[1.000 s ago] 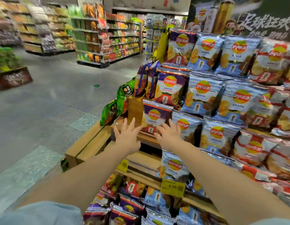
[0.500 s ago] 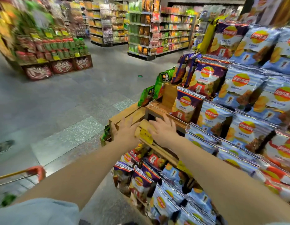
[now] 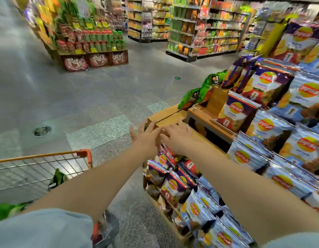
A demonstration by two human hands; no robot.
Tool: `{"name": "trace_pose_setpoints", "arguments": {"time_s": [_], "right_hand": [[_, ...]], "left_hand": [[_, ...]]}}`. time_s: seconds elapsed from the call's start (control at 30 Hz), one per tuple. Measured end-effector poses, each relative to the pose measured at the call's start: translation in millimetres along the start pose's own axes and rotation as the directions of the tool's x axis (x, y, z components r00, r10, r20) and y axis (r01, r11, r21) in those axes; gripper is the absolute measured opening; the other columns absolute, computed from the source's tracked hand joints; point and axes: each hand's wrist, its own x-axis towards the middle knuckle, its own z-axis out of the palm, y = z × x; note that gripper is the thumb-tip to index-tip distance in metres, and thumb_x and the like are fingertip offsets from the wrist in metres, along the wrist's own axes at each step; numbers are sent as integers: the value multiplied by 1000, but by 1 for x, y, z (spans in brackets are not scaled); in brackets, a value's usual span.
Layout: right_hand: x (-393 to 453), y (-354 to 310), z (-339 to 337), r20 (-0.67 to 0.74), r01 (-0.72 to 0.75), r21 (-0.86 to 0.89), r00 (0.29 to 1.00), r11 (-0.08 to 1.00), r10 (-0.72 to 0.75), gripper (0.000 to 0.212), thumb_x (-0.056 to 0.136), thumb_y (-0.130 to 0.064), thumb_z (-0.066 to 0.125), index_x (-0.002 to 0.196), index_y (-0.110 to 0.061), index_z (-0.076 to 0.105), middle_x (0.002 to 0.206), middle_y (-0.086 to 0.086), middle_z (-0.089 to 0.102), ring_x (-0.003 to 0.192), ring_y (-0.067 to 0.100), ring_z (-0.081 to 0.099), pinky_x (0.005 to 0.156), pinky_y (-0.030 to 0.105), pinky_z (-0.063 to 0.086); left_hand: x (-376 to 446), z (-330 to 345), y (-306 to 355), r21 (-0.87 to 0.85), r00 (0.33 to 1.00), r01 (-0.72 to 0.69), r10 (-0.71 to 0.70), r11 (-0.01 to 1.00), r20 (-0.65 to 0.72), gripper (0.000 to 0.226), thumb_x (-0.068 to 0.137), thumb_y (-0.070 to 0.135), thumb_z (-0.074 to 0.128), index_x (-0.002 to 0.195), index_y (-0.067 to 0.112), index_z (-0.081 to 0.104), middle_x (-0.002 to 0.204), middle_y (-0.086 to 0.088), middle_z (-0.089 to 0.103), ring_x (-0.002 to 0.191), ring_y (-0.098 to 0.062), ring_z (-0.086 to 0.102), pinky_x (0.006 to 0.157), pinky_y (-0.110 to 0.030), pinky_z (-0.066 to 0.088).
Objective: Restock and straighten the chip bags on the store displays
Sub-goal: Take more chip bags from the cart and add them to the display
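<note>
A stepped wooden display (image 3: 207, 118) on the right carries rows of chip bags: purple bags (image 3: 237, 111) at its left end, light blue bags (image 3: 307, 97) further right, green bags (image 3: 205, 90) round the far corner. More purple bags (image 3: 174, 183) fill the lowest tier. Both my arms reach forward over the display's left corner. My left hand (image 3: 145, 135) and my right hand (image 3: 178, 135) hover with fingers spread and straight above the bare wooden ledge, holding nothing.
An orange wire shopping cart (image 3: 48, 169) stands at my lower left with green bags (image 3: 6, 210) inside. Grey tiled aisle floor stretches ahead. A snack display on red crates (image 3: 94, 59) stands across the aisle, and long shelving (image 3: 205, 31) runs behind it.
My view has swung left and my hands have shifted from the purple bag tier to the display's left corner. The shopping cart has come into view.
</note>
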Motion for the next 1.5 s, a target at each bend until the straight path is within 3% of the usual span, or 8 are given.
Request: {"name": "trace_pose_setpoints", "arguments": {"time_s": [0.4,0.63,0.8,0.93,1.03,1.13,1.33,1.5], "right_hand": [[40,-232,57,124,322,-52,941,945,-313,52,100,-45,27,149,-29,20,158,3,15,146,25,-7,116,47,-3],[38,-327,102,215,394,-120,906,911,-363,53,100,-44,30,150,-26,20,159,5,12,146,28,-7,115,49,-4],[32,-349,138,314,397,-220,893,891,-321,56,99,-45,33,149,-22,24,158,7,14,146,31,-5,116,51,2],[23,-354,162,382,391,-293,885,872,-268,57,98,-44,36,148,-20,25,155,12,19,144,35,4,116,51,9],[16,-353,176,431,365,-239,870,900,-239,56,98,-41,37,149,-23,23,158,11,13,145,34,-4,118,50,0],[12,-351,181,455,344,-199,862,917,-224,57,98,-40,38,150,-23,23,159,9,10,146,32,-8,118,50,-3],[14,-346,186,457,322,-198,866,926,-204,55,99,-46,35,148,-22,29,158,8,15,146,31,-4,116,49,-2],[15,-348,187,482,328,-183,852,927,-206,52,99,-41,35,148,-24,30,157,9,20,146,31,-1,116,47,0]], "left_hand": [[-96,-21,-226,3,960,279,-279,960,-11,56,95,39,43,147,39,21,160,8,-7,146,-25,-14,109,-62,-10],[-153,-10,-319,59,947,308,-312,950,81,56,93,41,47,145,40,26,160,5,-5,146,-25,-13,109,-59,-12],[-182,18,-359,65,907,298,-303,952,293,56,93,47,48,145,32,33,160,5,7,147,-26,-7,108,-64,-8],[-200,50,-390,121,809,245,-271,962,521,54,89,53,52,139,33,44,146,1,41,141,-25,25,108,-68,-3],[-208,70,-403,106,739,283,-287,953,610,51,91,42,57,139,30,44,142,1,48,137,-25,35,109,-66,-6],[-210,87,-408,125,713,274,-289,953,639,50,90,40,58,138,33,45,139,4,50,135,-23,38,110,-65,-2],[-212,102,-407,113,759,272,-285,956,586,24,92,25,55,114,33,63,115,6,62,119,-20,50,112,-59,6],[-223,106,-408,99,773,252,-262,963,578,17,93,22,53,106,25,64,108,6,64,109,-16,52,112,-56,11]]}}
